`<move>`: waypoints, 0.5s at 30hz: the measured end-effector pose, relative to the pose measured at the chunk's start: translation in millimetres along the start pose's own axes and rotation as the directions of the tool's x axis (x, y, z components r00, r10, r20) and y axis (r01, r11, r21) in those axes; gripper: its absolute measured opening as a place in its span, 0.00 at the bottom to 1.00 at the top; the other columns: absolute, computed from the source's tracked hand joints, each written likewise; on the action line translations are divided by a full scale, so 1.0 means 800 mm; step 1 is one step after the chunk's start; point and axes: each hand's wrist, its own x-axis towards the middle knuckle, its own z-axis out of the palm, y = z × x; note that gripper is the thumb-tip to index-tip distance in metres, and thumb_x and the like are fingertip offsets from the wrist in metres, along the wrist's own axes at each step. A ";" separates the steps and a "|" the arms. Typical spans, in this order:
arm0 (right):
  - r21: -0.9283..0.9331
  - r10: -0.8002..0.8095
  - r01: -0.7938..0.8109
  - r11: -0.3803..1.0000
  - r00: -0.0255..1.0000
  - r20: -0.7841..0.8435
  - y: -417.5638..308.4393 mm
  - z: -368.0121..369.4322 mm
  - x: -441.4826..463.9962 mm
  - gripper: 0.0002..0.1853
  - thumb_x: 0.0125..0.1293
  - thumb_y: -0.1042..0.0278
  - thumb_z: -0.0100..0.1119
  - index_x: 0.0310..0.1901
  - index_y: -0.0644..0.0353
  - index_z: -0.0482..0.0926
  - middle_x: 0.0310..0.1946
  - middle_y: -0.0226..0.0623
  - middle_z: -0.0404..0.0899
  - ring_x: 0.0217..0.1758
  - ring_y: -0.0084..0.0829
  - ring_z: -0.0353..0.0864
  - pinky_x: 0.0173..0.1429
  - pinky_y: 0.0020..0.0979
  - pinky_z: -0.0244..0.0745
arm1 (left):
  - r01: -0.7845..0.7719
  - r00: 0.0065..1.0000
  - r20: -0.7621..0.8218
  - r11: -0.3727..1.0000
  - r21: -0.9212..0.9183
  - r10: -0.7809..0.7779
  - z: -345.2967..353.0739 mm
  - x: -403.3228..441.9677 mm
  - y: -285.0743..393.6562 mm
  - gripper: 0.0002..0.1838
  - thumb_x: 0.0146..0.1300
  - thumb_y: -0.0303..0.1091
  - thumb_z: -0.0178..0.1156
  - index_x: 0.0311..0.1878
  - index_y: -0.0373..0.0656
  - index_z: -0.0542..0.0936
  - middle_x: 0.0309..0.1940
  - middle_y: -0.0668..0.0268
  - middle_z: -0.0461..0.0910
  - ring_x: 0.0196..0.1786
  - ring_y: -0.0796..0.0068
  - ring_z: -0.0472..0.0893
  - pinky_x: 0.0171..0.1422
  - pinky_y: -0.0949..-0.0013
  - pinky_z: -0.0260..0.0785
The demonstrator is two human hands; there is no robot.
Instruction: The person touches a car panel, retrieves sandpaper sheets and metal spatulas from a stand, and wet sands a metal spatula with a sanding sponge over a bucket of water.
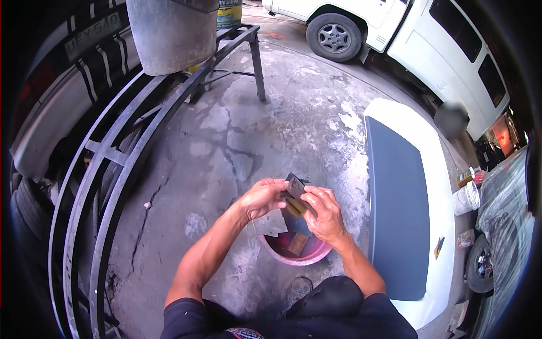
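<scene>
Above a round pink basin (307,262), my left hand (261,198) and my right hand (324,213) pinch a small dark sheet (296,185) between them; it looks like sandpaper. My left fingers are at its left edge, my right fingers at its right. Just below the sheet, close to both hands, is an olive-yellow pad (294,207); which fingers support it is hidden. A grey flat sheet (272,224) lies under my left hand, over the basin's rim. Inside the basin is a brown rectangular block (298,244).
On the right stands a white vehicle panel (437,214) with a dark grey area. A metal frame (121,152) runs along the left, bearing a large grey bucket (172,37). A white van (415,45) is parked behind. White pail (466,199) and wheel (480,264) sit far right.
</scene>
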 end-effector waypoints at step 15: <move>-0.017 0.114 -0.118 0.993 0.982 -0.149 -0.013 0.000 -0.004 0.17 0.65 0.68 0.62 0.54 0.62 0.75 0.53 0.49 0.75 0.55 0.49 0.78 0.58 0.43 0.75 | -0.397 0.915 0.090 0.834 0.383 0.394 0.034 -0.010 -0.008 0.33 0.67 0.30 0.64 0.73 0.43 0.64 0.55 0.68 0.78 0.55 0.81 0.76 0.61 0.71 0.70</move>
